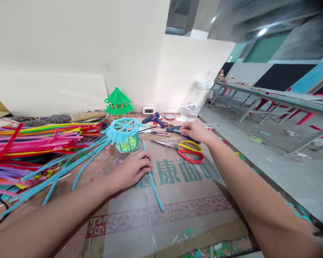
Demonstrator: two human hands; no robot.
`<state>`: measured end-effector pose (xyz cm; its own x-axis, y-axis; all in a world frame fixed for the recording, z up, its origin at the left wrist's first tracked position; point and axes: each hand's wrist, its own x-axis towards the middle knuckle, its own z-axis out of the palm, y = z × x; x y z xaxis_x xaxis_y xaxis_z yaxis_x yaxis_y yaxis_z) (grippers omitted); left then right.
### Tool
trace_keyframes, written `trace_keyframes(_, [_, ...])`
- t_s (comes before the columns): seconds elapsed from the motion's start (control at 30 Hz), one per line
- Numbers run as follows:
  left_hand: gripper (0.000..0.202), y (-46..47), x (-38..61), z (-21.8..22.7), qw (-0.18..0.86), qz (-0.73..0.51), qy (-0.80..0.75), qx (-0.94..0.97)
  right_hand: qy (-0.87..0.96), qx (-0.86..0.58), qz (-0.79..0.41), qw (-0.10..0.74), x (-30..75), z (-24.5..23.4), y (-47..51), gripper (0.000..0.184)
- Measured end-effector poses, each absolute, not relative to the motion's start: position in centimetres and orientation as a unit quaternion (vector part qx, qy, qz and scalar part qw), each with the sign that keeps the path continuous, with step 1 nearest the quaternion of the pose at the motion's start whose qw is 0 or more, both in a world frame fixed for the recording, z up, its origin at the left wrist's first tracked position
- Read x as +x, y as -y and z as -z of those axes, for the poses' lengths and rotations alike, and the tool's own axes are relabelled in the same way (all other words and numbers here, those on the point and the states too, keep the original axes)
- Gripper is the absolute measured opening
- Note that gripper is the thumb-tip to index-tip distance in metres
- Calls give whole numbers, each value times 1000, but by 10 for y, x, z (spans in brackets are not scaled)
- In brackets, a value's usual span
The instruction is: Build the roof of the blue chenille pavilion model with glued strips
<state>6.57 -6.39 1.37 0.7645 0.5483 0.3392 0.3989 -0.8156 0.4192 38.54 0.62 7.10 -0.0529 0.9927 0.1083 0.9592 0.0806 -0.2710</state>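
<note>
My left hand (134,168) rests on the plastic-covered table with its fingers closed round a light blue pipe cleaner (156,193), which sticks out above and below them. My right hand (195,130) is pinched over the dark blue-handled pliers (192,139); what its fingertips grip cannot be made out, though a small light blue bit shows beside them. Scissors (190,152) with yellow and red handles lie just in front of it. Beyond my left hand stands a round light blue pipe-cleaner frame (127,135) with a slatted roof.
Bundles of coloured pipe cleaners (37,139) and loose blue ones (61,175) fill the left side. At the back are a green tiered roof model (118,102), a small clock (148,110), a blue glue gun (154,119) and a clear plastic jug (196,102). Scraps litter the front edge.
</note>
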Motion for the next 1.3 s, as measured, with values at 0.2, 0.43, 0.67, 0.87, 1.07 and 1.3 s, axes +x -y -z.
trace_keyframes(0.2, [28, 60, 65, -14, 187, -214, -214, 934, 629, -771, 30, 95, 430, -88, 2, 18])
trace_keyframes(0.43, [24, 60, 63, -17, 116, -197, -236, 945, 630, -769, 35, 102, 432, -103, 11, 29])
trace_keyframes(0.67, [17, 83, 65, -38, 264, -420, -352, 793, 699, -698, -40, 152, 402, -104, 13, 28])
trace_keyframes(0.87, [26, 88, 70, -67, 472, -487, -352, 645, 806, -546, -178, 142, 336, -95, 33, 25])
trace_keyframes(1.07, [27, 86, 68, -74, 477, -496, -344, 639, 837, -341, -359, 235, 277, -102, 69, 29])
trace_keyframes(1.3, [23, 85, 63, -75, 427, -434, -307, 732, 862, -378, -246, 231, 269, -103, 78, 23])
